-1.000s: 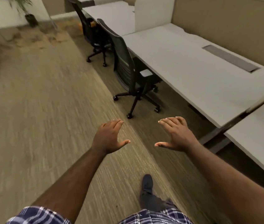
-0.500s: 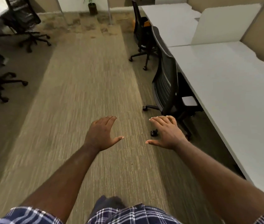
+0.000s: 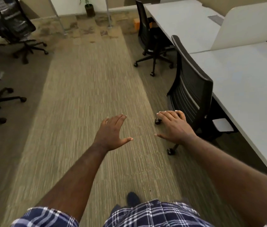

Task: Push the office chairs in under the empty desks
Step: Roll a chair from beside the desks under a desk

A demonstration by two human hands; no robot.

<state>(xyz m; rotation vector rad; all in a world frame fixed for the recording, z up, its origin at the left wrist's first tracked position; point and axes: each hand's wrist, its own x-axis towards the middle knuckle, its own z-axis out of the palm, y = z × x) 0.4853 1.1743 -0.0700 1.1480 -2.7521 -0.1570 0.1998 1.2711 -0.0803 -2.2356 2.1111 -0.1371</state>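
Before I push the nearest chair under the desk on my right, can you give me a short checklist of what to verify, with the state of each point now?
1. Both hands free: ok. The left hand and the right hand are open and hold nothing.
2. Hands on the backrest: not ok. The nearest chair is not gripped; whether the right fingers touch it, cannot tell.
3. Chair faces the desk: ok. Its backrest is toward the aisle.
4. Space under the desk free: cannot tell. It is dark there.
5. Floor around the casters: ok. Bare carpet.
6. The farther chair out of the way: ok. It stands apart.
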